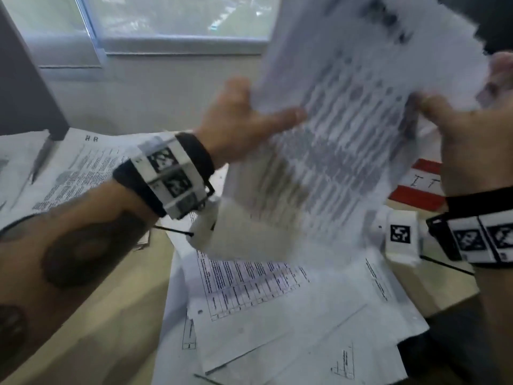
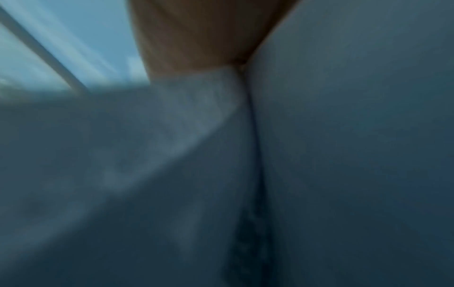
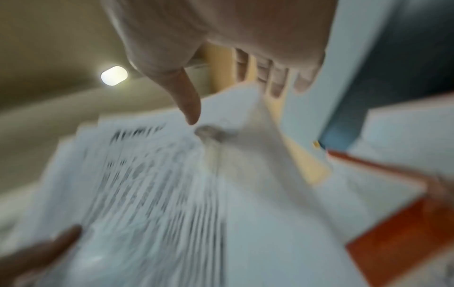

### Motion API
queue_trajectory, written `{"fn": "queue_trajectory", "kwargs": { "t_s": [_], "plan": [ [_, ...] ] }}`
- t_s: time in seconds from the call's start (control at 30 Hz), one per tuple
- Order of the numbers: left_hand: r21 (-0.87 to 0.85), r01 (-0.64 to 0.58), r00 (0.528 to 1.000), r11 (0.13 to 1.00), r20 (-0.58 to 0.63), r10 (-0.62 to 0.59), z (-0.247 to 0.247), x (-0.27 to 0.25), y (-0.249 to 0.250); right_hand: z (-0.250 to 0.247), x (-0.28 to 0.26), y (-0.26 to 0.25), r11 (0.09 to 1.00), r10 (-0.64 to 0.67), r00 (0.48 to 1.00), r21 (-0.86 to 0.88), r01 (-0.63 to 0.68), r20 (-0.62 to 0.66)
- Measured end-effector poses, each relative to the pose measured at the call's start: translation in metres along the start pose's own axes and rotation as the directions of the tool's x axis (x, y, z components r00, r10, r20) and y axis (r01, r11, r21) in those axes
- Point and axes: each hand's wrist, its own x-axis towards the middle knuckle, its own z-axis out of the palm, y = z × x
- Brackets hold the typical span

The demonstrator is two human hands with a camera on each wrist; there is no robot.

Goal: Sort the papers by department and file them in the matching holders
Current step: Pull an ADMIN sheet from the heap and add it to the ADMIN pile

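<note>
On the counter (image 1: 133, 315), far left: one HR sheet (image 1: 69, 168). Left hand (image 1: 238, 129) grip pinches the sheaf (image 1: 347, 140), raised above the counter; sheet count unreadable, blurred. Right hand (image 1: 466, 140) grip grasps its right edge. Loose papers (image 1: 291, 307) below. One red IT holder (image 1: 416, 187) at right.

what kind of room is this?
Likely an office desk: printed papers scattered on the desk, a sheet headed HR, a red holder labelled IT, and a window behind.
</note>
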Motion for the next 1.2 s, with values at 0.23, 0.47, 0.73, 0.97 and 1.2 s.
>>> {"fn": "queue_trajectory", "kwargs": {
  "t_s": [0.23, 0.47, 0.73, 0.97, 1.2],
  "plan": [
    [-0.119, -0.103, 0.972, 0.988, -0.223, 0.075, -0.033, -0.002, 0.050, 0.062, -0.010, -0.061, 0.937, -0.110, 0.994, 0.335, 0.098, 0.017],
    [-0.094, -0.046, 0.969, 0.995, -0.248, 0.021, -0.048, -0.032, 0.018, 0.086, -0.020, -0.051, 0.937, -0.078, 0.982, 0.349, 0.013, 0.173],
    [0.084, 0.034, 0.989, 0.996, -0.149, -0.021, -0.036, -0.051, -0.027, 0.100, -0.051, -0.026, 0.978, 0.031, 0.993, 0.203, -0.055, 0.117],
    [0.206, -0.146, 0.925, 0.968, -0.318, 0.207, -0.064, -0.021, 0.031, 0.095, -0.008, -0.075, 0.911, -0.394, 0.918, 0.111, 0.397, -0.044],
    [-0.012, -0.214, 0.899, 0.977, -0.392, 0.193, -0.066, -0.032, 0.025, 0.098, -0.018, -0.075, 0.940, -0.328, 0.939, 0.062, 0.335, -0.099]
  ]
}}
